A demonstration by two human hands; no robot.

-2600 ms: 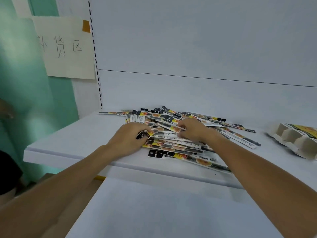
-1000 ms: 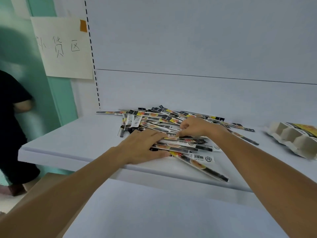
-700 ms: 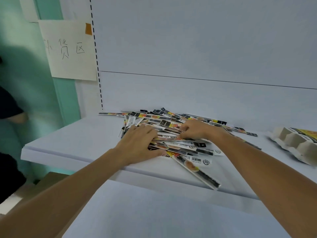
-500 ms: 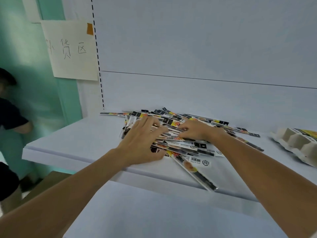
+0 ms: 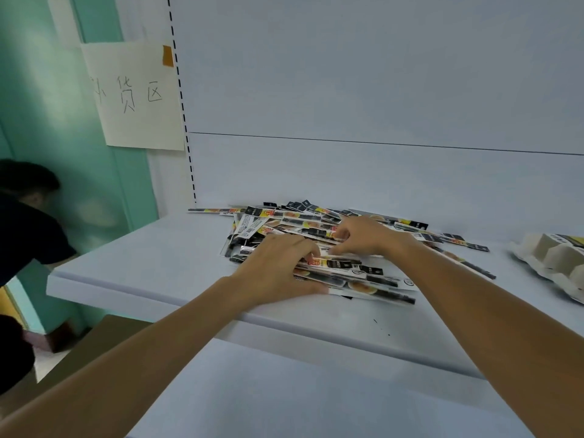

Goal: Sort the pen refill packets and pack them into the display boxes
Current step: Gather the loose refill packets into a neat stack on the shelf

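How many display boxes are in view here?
1: a display box at the right end of the shelf, cut off by the frame; others may be hidden.

Packets (image 5: 357,273) heaped on a white shelf (image 5: 151,257)
A loose pile of long, narrow packets lies mid-shelf, spreading from near the front edge to the far wall; a moulded white tray (image 5: 550,260) sits apart at the right.
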